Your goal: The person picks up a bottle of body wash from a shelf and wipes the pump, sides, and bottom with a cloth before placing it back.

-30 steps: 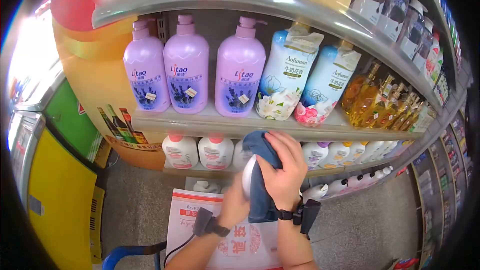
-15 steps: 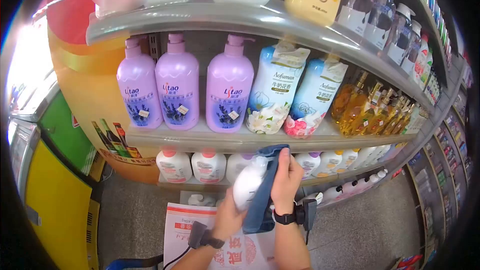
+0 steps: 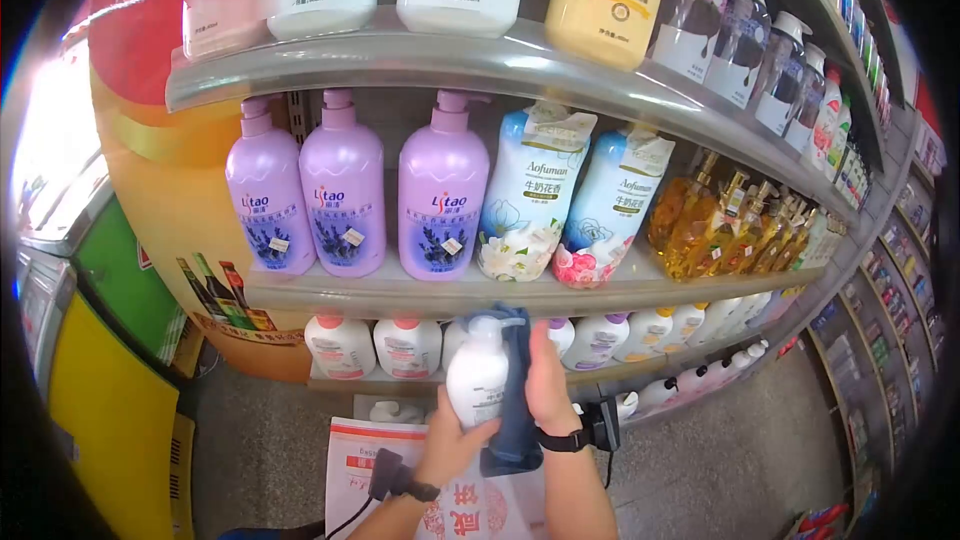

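My left hand [image 3: 452,448] grips the lower part of a white pump bottle [image 3: 476,380], thumb across its front. The bottle is nearly upright, its pump at the top and small dark print facing me. Against its right side lies a dark blue cloth [image 3: 514,395], hanging down below the bottle. From the right, my right hand [image 3: 548,385] presses the cloth to the bottle with fairly straight fingers; their far side is hidden. Both hands are in front of the lowest shelf row, below the purple pump bottles [image 3: 443,200].
A middle shelf [image 3: 380,297] curves across in front of me, with blue-and-white bottles [image 3: 535,195] and amber bottles [image 3: 690,220] on it. White bottles [image 3: 340,348] stand on the shelf below. Under my hands is a printed white and red box [image 3: 360,440]. A yellow panel [image 3: 110,420] stands left.
The white bottle has turned more upright, with its print now facing me. My right hand's fingers have straightened along the cloth. The view has shifted, so the shelves appear lower.
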The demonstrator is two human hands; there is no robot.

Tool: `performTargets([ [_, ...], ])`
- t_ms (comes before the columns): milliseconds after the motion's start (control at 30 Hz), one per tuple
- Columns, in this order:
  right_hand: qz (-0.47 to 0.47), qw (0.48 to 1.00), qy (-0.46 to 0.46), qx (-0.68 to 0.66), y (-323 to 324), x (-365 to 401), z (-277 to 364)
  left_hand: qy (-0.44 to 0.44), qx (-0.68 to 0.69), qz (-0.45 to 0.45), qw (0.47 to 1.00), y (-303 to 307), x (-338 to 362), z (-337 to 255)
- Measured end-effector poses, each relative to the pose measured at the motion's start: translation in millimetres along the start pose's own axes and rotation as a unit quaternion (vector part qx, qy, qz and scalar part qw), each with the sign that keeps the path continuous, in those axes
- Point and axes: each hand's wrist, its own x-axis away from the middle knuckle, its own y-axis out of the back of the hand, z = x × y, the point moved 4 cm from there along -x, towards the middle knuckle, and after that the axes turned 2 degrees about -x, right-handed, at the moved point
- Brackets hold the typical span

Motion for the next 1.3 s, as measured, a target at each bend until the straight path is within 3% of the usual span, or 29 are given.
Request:
performTargets([
  [133,0.054,0.985,-0.007,0.164,-15,5,16,-0.042,0.094,0.009,0.995,4,-4,1],
  [200,0.052,0.989,0.058,0.124,-29,10,5,-0.02,0.106,0.008,0.994,13,-5,20],
  [233,0.029,0.975,0.078,0.207,-30,16,-2,-0.004,0.125,-0.002,0.992,16,-5,26],
  [300,0.036,0.973,0.032,0.224,-30,20,-28,0.057,0.183,-0.036,0.981,23,-3,18],
  [433,0.029,0.965,0.041,0.259,-36,48,-39,0.03,0.269,-0.062,0.961,34,-4,34],
  [467,0.051,0.982,0.003,0.181,-35,54,-40,0.032,0.266,-0.035,0.963,37,-5,32],
  [533,0.028,0.96,0.069,0.268,-38,71,-42,0.038,0.257,0.02,0.965,43,-2,27],
  [567,0.0,0.994,-0.083,0.067,-32,82,-47,0.065,0.271,0.026,0.96,41,3,24],
  [700,-0.023,0.978,-0.014,0.205,-16,100,-57,0.215,0.452,0.096,0.86,30,6,52],
  [800,-0.098,0.957,-0.015,0.272,-4,110,-65,0.244,0.492,0.119,0.827,31,3,45],
  [867,-0.147,0.938,-0.015,0.313,3,115,-66,0.258,0.468,0.108,0.838,32,3,42],
  [933,-0.169,0.956,0.034,0.235,-2,116,-42,0.248,0.444,0.1,0.855,34,5,42],
  [1067,-0.208,0.965,0.136,0.079,-17,110,28,0.299,0.446,0.096,0.838,31,6,39],
  [1100,-0.224,0.911,0.171,0.301,-25,108,25,0.26,0.449,0.117,0.847,32,6,27],
  [1133,-0.205,0.793,0.293,0.493,-45,101,28,0.256,0.458,0.121,0.843,30,8,25],
  [1167,-0.087,0.859,0.194,0.465,-59,91,31,0.252,0.465,0.126,0.839,29,8,23],
  [1200,0.027,0.861,0.122,0.493,-71,76,21,0.246,0.472,0.131,0.836,29,8,20],
  [1267,0.031,0.773,0.259,0.578,-95,75,13,0.225,0.469,0.083,0.85,25,4,11],
  [1300,0.038,0.786,0.251,0.564,-93,73,6,0.215,0.466,0.071,0.855,24,1,19],
])
